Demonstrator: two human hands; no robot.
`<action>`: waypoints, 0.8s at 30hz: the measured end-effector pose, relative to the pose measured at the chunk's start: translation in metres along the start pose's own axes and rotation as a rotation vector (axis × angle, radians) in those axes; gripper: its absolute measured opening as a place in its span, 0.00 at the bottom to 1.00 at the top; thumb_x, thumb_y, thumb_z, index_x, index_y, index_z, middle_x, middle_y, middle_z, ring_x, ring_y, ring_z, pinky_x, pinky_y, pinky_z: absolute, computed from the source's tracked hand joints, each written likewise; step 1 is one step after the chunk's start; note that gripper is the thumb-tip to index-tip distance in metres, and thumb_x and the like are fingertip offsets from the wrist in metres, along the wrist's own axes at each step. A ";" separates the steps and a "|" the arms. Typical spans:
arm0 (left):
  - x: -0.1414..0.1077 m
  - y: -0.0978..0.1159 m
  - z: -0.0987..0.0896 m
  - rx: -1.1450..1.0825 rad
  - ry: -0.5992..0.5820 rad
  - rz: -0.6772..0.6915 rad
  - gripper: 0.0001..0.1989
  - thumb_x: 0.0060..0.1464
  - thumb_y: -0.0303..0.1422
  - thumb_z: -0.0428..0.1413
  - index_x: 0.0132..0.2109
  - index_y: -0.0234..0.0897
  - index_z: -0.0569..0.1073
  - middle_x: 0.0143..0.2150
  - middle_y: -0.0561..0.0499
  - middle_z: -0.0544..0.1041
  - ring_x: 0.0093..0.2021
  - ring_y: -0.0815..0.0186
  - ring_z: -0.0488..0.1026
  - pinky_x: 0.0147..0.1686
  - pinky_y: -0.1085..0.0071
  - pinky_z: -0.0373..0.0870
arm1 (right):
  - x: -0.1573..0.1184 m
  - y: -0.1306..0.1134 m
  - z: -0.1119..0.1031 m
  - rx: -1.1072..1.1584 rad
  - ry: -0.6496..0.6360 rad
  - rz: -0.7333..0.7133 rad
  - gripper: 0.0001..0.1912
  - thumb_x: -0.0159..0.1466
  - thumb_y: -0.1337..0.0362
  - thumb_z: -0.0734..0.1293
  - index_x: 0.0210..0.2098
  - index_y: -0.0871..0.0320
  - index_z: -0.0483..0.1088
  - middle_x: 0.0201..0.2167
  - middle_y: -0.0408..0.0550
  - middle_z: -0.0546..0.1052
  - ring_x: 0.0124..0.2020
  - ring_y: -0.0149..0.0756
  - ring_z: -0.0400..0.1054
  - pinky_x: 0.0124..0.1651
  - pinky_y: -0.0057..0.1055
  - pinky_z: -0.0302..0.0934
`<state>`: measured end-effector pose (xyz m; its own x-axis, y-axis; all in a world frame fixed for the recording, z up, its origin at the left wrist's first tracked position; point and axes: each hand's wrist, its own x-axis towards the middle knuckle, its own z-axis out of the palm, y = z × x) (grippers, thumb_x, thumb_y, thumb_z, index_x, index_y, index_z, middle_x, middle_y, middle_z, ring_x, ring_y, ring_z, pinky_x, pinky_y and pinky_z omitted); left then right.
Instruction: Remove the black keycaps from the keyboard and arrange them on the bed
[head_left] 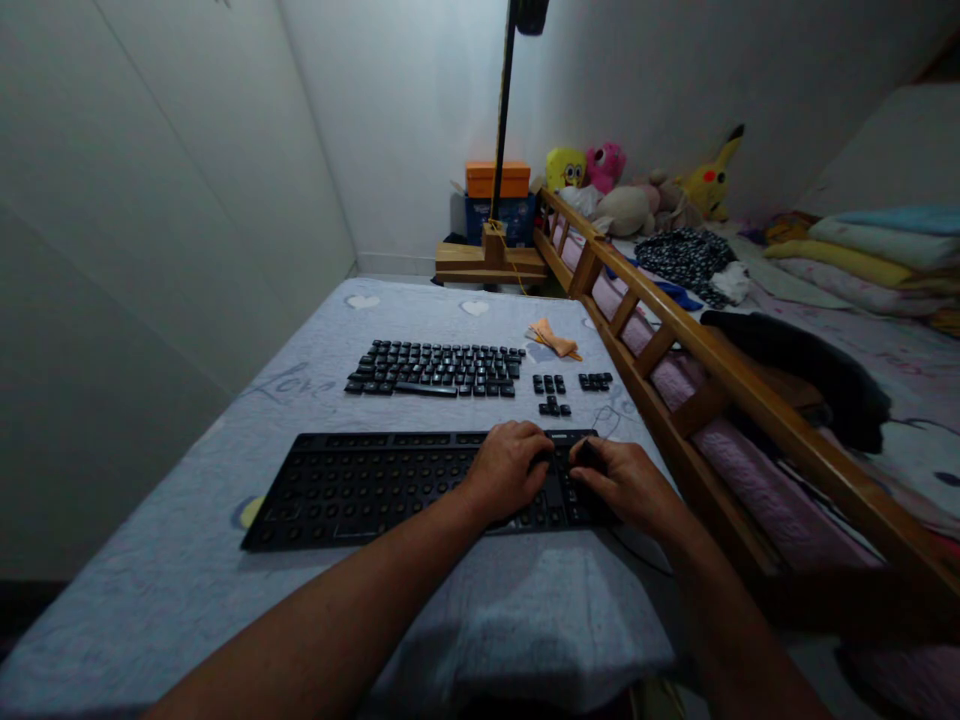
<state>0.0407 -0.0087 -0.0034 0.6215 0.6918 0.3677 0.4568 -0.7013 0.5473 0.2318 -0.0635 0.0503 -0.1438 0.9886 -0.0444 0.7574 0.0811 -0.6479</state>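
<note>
A black keyboard [360, 490] lies across the cloth-covered table, most of its left and middle key positions bare of caps. My left hand [512, 468] rests on its right part, fingers curled and closed; a dark spot shows between thumb and fingers, but what it is I cannot make out. Over the number pad, my right hand [626, 482] pinches the black handle of a wire keycap puller [592, 455], its thin wire loops pointing away from me. Some keycaps [573, 490] still sit on the pad beside it. Behind the keyboard, loose black keycaps [442, 368] lie in rows.
Smaller keycap groups [549, 384] lie right of the main block, near an orange cloth [555, 338]. A wooden bed rail [675, 340] runs along the table's right side. Behind stand a lamp pole [504, 110] and an orange box [498, 180]. A cable [641, 562] trails at the front right.
</note>
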 end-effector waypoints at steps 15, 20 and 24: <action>0.000 -0.001 0.001 -0.003 0.008 0.005 0.10 0.54 0.27 0.56 0.44 0.37 0.77 0.45 0.47 0.78 0.46 0.58 0.73 0.48 0.60 0.68 | -0.007 -0.003 0.011 -0.012 0.052 -0.003 0.04 0.61 0.64 0.64 0.33 0.56 0.71 0.26 0.42 0.75 0.28 0.35 0.69 0.33 0.29 0.58; 0.000 0.000 0.001 -0.005 0.003 -0.006 0.10 0.54 0.27 0.57 0.44 0.38 0.77 0.46 0.47 0.78 0.46 0.58 0.73 0.48 0.60 0.68 | -0.013 -0.002 0.017 -0.010 0.108 -0.017 0.04 0.61 0.65 0.64 0.34 0.56 0.72 0.26 0.43 0.76 0.27 0.35 0.69 0.32 0.28 0.59; 0.000 0.000 0.001 -0.007 0.009 -0.005 0.10 0.54 0.27 0.56 0.44 0.38 0.77 0.45 0.48 0.78 0.46 0.58 0.73 0.48 0.60 0.67 | -0.014 0.001 0.018 -0.009 0.105 -0.033 0.05 0.61 0.64 0.64 0.34 0.56 0.72 0.26 0.43 0.77 0.27 0.35 0.69 0.32 0.28 0.59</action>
<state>0.0414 -0.0090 -0.0040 0.6132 0.6969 0.3720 0.4553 -0.6966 0.5545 0.2226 -0.0792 0.0366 -0.1017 0.9932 0.0571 0.7594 0.1146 -0.6404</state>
